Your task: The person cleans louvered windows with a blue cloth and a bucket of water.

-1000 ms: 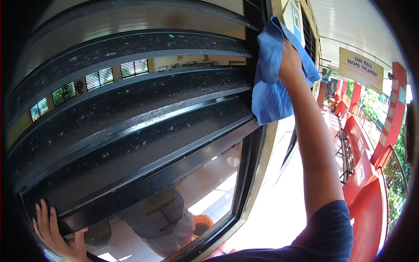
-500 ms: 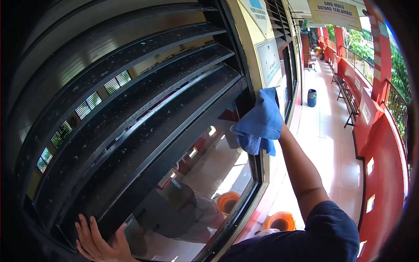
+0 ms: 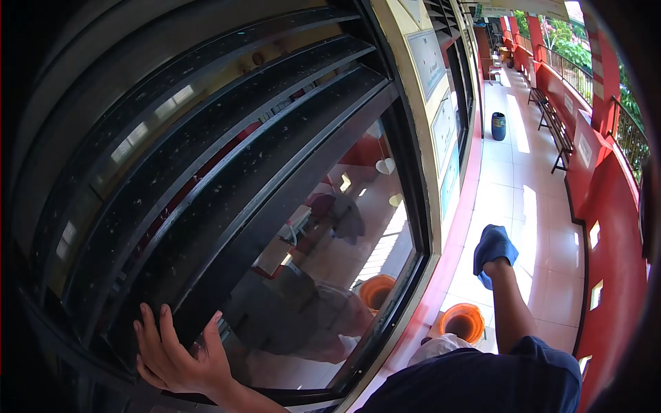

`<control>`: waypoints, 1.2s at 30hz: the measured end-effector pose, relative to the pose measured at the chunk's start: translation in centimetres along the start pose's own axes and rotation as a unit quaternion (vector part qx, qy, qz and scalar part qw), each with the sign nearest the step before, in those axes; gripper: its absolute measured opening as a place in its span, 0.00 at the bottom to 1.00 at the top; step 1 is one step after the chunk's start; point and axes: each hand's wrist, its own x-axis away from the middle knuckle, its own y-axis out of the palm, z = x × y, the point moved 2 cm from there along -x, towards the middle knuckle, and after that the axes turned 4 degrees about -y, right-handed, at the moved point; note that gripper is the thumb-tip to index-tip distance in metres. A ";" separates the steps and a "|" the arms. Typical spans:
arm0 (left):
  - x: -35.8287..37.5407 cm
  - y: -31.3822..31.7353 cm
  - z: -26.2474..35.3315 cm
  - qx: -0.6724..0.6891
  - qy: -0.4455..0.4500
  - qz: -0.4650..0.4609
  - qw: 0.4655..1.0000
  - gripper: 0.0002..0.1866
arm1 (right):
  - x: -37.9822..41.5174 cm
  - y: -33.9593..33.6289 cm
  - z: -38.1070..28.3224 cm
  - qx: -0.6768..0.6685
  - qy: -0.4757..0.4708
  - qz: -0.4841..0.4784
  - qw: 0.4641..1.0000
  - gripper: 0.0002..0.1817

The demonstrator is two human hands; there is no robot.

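At the lower left of the frame, the left hand [image 3: 175,354] lies flat with fingers spread on the dusty black glass louvre window [image 3: 227,172], whose slats run diagonally up to the right. Right of centre, the right hand [image 3: 497,265] hangs clear of the pane, fingers closed around a crumpled blue cloth [image 3: 493,249], above an orange plastic bucket [image 3: 462,323].

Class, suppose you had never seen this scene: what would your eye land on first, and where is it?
First, the dark louvred window filling the left and centre, its dusty slats fanning upward above a glass pane that mirrors the person. Next, the left hand pressed flat on the lowest slat at the bottom left, and the right hand held away from the window at the right, wrapped in a blue cloth above an orange bucket on the corridor floor.
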 end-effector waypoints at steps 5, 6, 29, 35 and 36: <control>-0.2 -0.1 0.2 -0.041 0.000 -0.014 0.999 0.38 | 3.0 -5.0 -7.6 0.179 -0.083 -0.011 0.980 0.05; -0.2 -0.2 0.2 -0.043 0.001 -0.015 0.999 0.38 | 1.7 -2.8 -4.8 0.031 -0.047 0.015 0.998 0.04; -0.2 0.9 0.5 -0.060 0.039 0.117 0.991 0.56 | 7.7 -7.5 12.5 -0.427 -0.240 -0.133 0.862 0.13; -0.5 1.3 1.1 -0.111 0.072 0.145 0.980 0.58 | 4.6 -8.7 15.4 -0.820 0.059 -0.107 0.559 0.29; -0.3 1.4 1.1 -0.121 0.073 0.149 0.979 0.58 | 4.3 -9.9 15.0 -0.752 0.009 -0.100 0.652 0.29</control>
